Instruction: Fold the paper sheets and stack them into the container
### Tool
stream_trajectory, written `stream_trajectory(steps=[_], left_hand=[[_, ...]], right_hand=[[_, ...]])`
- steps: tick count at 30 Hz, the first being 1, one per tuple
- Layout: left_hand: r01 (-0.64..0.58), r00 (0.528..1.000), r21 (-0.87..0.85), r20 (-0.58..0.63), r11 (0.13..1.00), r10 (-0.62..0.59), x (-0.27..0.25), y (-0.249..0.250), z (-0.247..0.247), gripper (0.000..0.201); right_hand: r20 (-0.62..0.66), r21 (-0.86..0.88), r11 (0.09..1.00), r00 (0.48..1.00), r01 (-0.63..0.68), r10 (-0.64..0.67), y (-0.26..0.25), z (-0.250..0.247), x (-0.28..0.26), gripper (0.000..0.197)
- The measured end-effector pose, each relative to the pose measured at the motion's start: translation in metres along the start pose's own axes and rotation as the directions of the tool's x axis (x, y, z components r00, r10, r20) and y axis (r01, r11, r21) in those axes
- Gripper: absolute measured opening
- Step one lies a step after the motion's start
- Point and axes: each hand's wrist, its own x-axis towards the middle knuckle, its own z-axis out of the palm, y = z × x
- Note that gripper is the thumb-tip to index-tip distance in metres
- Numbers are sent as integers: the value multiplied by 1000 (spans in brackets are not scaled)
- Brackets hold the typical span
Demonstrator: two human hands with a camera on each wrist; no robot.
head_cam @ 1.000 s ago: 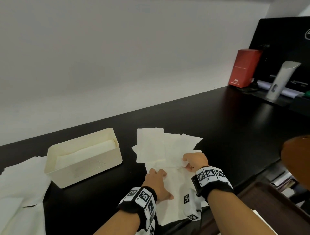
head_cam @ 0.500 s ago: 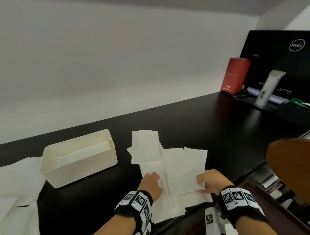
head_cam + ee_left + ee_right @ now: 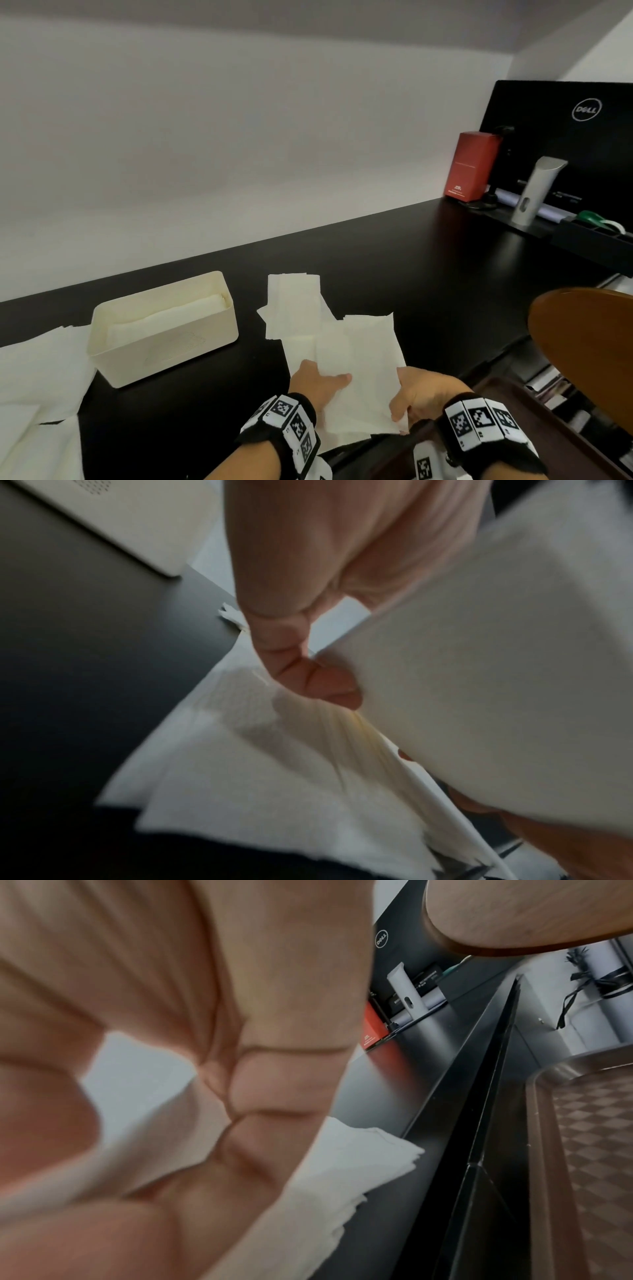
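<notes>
A white paper sheet [image 3: 364, 366] is held up a little over the black desk near its front edge. My left hand [image 3: 320, 380] pinches the sheet's left side, thumb on top; in the left wrist view its curled fingers [image 3: 308, 677] grip the sheet [image 3: 496, 669]. My right hand [image 3: 412, 394] pinches the right edge, and the sheet [image 3: 154, 1137] passes between thumb and fingers [image 3: 274, 1096]. More loose sheets [image 3: 294, 305] lie beneath and behind. The cream container [image 3: 102, 346] stands to the left with folded paper [image 3: 171, 313] inside.
Another spread of white sheets [image 3: 37, 377] covers the desk's far left. At the back right stand a red box [image 3: 471, 168], a black monitor [image 3: 565, 144] and a grey stand [image 3: 534, 192]. A brown chair back [image 3: 589, 342] and a brown tray [image 3: 534, 421] are beside my right arm.
My right hand drew a sheet rightward off the pile, then came back in. My left hand went from pressing the pile to pinching that sheet, now held by both hands.
</notes>
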Motion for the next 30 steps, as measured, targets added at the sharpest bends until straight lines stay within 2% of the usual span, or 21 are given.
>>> stream_trajectory(steps=[3, 5, 9, 12, 14, 16, 17, 18, 21, 23, 27, 30], left_hand=[[24, 1000, -70, 15, 997, -23, -2, -2, 0, 74], [6, 999, -77, 34, 997, -3, -2, -4, -1, 72], [-90, 995, -59, 44, 994, 93, -9, -1, -12, 56], [-172, 981, -107, 68, 979, 180, -17, 4, -27, 57], [-207, 970, -172, 89, 963, 225, -25, 7, -38, 54], [-234, 961, -251, 85, 939, 263, -31, 8, -48, 55], [-242, 957, -295, 84, 924, 277, -35, 8, -52, 56], [-247, 953, -337, 86, 908, 291, -38, 8, -57, 54], [-252, 943, -427, 92, 868, 319, -47, 5, -71, 37], [-264, 935, -452, 98, 852, 342, -55, 4, -79, 33], [-258, 943, -496, 60, 829, 328, -65, 0, -88, 17], [-211, 960, -528, 46, 823, 276, -69, -5, -98, 21]], right_hand=[[90, -13, 1000, 996, 26, -25, -2, 6, -3, 55], [114, -38, 999, 993, 21, -17, -6, 12, -7, 53], [33, -146, 989, 999, 29, -25, -13, 23, -13, 40], [-141, -131, 984, 980, 120, -138, -19, 29, -10, 32], [-335, -47, 971, 912, 234, -236, -25, 34, -6, 29], [-506, 79, 927, 816, 367, -280, -31, 40, -1, 23], [-556, 139, 900, 785, 412, -274, -34, 43, 3, 23], [-576, 184, 884, 776, 429, -257, -37, 46, 5, 26], [-539, 223, 882, 807, 414, -243, -45, 59, 7, 32], [-496, 250, 876, 831, 413, -250, -51, 68, 6, 32], [-433, 401, 808, 866, 433, -249, -61, 85, 7, 27], [-401, 462, 772, 879, 437, -258, -67, 96, 4, 25]])
